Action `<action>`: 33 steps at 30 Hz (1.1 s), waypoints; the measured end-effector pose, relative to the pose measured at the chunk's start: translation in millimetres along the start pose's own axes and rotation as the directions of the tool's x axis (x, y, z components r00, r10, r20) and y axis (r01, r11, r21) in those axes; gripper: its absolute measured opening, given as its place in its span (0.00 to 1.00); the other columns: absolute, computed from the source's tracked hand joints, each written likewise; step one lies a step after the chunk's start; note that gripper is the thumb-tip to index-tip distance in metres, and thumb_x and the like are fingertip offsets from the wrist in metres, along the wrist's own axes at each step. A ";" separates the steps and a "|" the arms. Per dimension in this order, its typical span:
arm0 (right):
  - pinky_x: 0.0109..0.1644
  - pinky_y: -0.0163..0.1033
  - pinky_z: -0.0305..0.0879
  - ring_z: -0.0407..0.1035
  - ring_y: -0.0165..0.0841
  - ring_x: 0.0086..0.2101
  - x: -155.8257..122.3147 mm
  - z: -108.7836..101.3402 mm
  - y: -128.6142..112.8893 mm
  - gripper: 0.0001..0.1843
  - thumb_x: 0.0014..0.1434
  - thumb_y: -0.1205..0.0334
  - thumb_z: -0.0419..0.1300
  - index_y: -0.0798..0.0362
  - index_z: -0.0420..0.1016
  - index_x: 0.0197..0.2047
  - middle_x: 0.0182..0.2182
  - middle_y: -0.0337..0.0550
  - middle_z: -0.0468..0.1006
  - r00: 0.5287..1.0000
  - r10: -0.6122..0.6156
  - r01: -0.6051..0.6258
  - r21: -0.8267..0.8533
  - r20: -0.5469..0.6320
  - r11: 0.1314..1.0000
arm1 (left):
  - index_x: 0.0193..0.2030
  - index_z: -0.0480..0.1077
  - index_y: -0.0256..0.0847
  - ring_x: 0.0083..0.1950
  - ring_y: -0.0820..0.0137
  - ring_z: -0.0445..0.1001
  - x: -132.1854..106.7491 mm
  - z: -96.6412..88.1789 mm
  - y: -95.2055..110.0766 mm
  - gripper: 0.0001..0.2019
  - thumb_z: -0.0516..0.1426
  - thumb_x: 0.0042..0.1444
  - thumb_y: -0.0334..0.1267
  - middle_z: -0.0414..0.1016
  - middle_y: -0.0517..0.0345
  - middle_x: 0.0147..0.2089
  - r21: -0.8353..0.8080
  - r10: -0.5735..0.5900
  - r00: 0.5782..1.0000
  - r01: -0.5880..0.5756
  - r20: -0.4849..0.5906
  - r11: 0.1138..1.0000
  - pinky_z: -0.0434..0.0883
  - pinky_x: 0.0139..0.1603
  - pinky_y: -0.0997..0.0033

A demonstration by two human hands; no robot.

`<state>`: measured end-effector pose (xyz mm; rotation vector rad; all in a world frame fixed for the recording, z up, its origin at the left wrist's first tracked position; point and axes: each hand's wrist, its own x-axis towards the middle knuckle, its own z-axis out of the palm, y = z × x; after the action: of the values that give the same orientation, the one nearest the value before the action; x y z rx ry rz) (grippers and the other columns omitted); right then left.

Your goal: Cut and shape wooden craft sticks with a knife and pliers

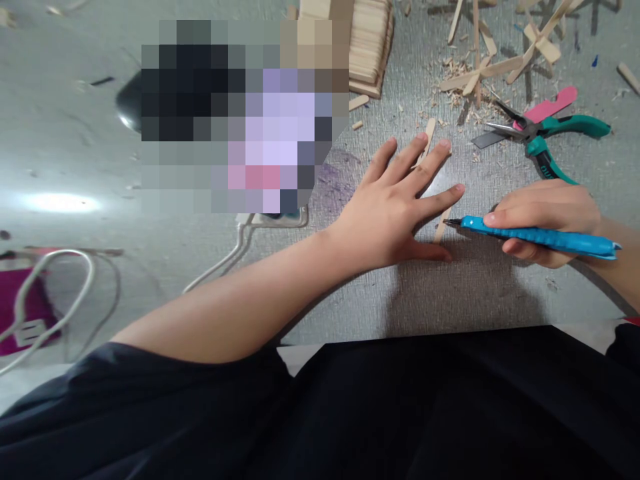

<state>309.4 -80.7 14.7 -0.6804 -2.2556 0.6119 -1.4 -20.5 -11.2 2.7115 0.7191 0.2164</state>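
My left hand point(400, 200) lies flat with fingers spread on the grey textured mat point(450, 293), pressing down a thin wooden craft stick point(442, 229) that runs under the fingers. My right hand point(547, 217) is closed round a blue utility knife point(540, 237), whose tip touches the stick just beside my left index finger.
Teal-handled pliers point(547, 133) and a pink strip point(553, 103) lie at the upper right. Glued stick shapes point(505, 60) and wood shavings are behind them. A stack of craft sticks point(367, 40) sits at the top centre. White cables point(60, 293) trail at the left.
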 end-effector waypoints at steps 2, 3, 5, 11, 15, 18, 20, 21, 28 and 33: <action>0.32 0.40 0.75 0.79 0.34 0.29 1.1 0.1 0.3 0.13 0.79 0.50 0.66 0.42 0.81 0.62 0.34 0.36 0.85 1.000 -0.010 0.010 -0.007 -0.001 1.000 | 0.83 0.69 0.60 0.93 0.31 0.53 -0.3 1.8 -0.1 0.55 0.79 0.51 0.70 0.54 0.45 0.94 -0.009 -0.001 1.000 0.000 -0.019 1.000 0.52 0.90 0.18; 0.32 0.40 0.75 0.79 0.34 0.29 1.5 -0.1 0.1 0.13 0.80 0.50 0.65 0.42 0.80 0.62 0.34 0.36 0.85 1.000 -0.010 0.010 -0.012 0.001 1.000 | 0.83 0.70 0.61 0.93 0.31 0.53 -0.4 2.5 -0.2 0.55 0.79 0.51 0.71 0.54 0.45 0.94 -0.013 -0.002 1.000 0.002 -0.029 1.000 0.52 0.90 0.18; 0.32 0.40 0.75 0.79 0.35 0.29 1.7 -0.8 -0.5 0.13 0.80 0.50 0.64 0.40 0.80 0.63 0.34 0.36 0.85 1.000 -0.003 0.003 -0.017 0.009 1.000 | 0.83 0.70 0.62 0.93 0.31 0.54 -0.6 3.5 -0.1 0.54 0.78 0.52 0.71 0.55 0.46 0.93 -0.018 -0.008 0.999 0.007 -0.043 1.000 0.52 0.89 0.18; 0.34 0.40 0.76 0.79 0.35 0.29 -2.1 -1.2 -1.0 0.16 0.79 0.51 0.65 0.40 0.79 0.66 0.34 0.36 0.84 0.999 0.029 -0.029 0.014 0.027 0.999 | 0.82 0.71 0.62 0.92 0.30 0.55 -0.7 2.6 0.8 0.52 0.78 0.54 0.71 0.56 0.45 0.93 -0.042 -0.015 0.999 0.013 -0.042 0.999 0.53 0.89 0.18; 0.35 0.40 0.75 0.79 0.36 0.30 -3.8 -0.6 0.2 0.16 0.80 0.51 0.65 0.41 0.79 0.66 0.34 0.36 0.83 0.999 0.030 -0.030 -0.002 0.037 1.000 | 0.83 0.70 0.62 0.92 0.30 0.54 -0.7 1.2 1.4 0.53 0.78 0.53 0.69 0.55 0.45 0.93 -0.037 -0.013 0.999 0.012 -0.033 0.999 0.53 0.89 0.18; 0.34 0.40 0.75 0.79 0.35 0.30 -3.4 -0.9 0.9 0.16 0.80 0.50 0.65 0.40 0.79 0.66 0.34 0.36 0.83 0.999 0.021 -0.021 0.007 0.048 1.000 | 0.83 0.70 0.62 0.92 0.30 0.54 -0.3 0.5 2.0 0.53 0.79 0.53 0.69 0.55 0.45 0.93 -0.030 -0.016 1.000 0.015 -0.025 0.999 0.53 0.89 0.17; 0.34 0.40 0.76 0.80 0.35 0.30 -2.1 -1.4 0.7 0.15 0.80 0.50 0.64 0.41 0.78 0.66 0.33 0.35 0.83 0.999 0.001 -0.002 0.004 0.053 1.000 | 0.82 0.71 0.61 0.92 0.30 0.54 -0.1 0.6 2.2 0.53 0.79 0.53 0.69 0.56 0.44 0.93 -0.032 -0.018 0.999 0.017 -0.027 0.999 0.53 0.89 0.17; 0.34 0.40 0.76 0.80 0.35 0.30 -1.3 -1.8 0.4 0.15 0.81 0.51 0.64 0.42 0.78 0.66 0.33 0.35 0.82 0.998 -0.008 0.008 -0.002 0.055 1.000 | 0.82 0.71 0.61 0.92 0.29 0.54 0.0 0.9 2.1 0.53 0.79 0.53 0.69 0.56 0.44 0.93 -0.031 -0.017 0.999 0.016 -0.029 0.999 0.53 0.90 0.18; 0.34 0.41 0.77 0.80 0.36 0.29 -1.1 -3.2 -1.6 0.16 0.80 0.50 0.64 0.39 0.77 0.67 0.34 0.35 0.85 0.997 0.040 -0.040 -0.004 0.067 0.999 | 0.83 0.70 0.61 0.92 0.31 0.55 0.0 3.2 1.1 0.53 0.78 0.53 0.70 0.55 0.44 0.93 -0.009 0.000 0.999 0.000 -0.038 1.000 0.53 0.89 0.18; 0.35 0.41 0.77 0.80 0.35 0.30 -3.4 -1.3 -0.1 0.17 0.80 0.50 0.65 0.39 0.78 0.67 0.34 0.36 0.85 0.998 0.037 -0.038 0.031 0.041 0.999 | 0.82 0.70 0.61 0.92 0.31 0.56 -0.1 3.9 1.3 0.53 0.78 0.53 0.71 0.56 0.45 0.93 0.000 -0.009 0.999 0.009 -0.042 1.000 0.54 0.89 0.18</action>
<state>312.4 -82.6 14.0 -0.7022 -2.2699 0.6838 0.0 -22.7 -14.3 2.7112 0.7429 0.2712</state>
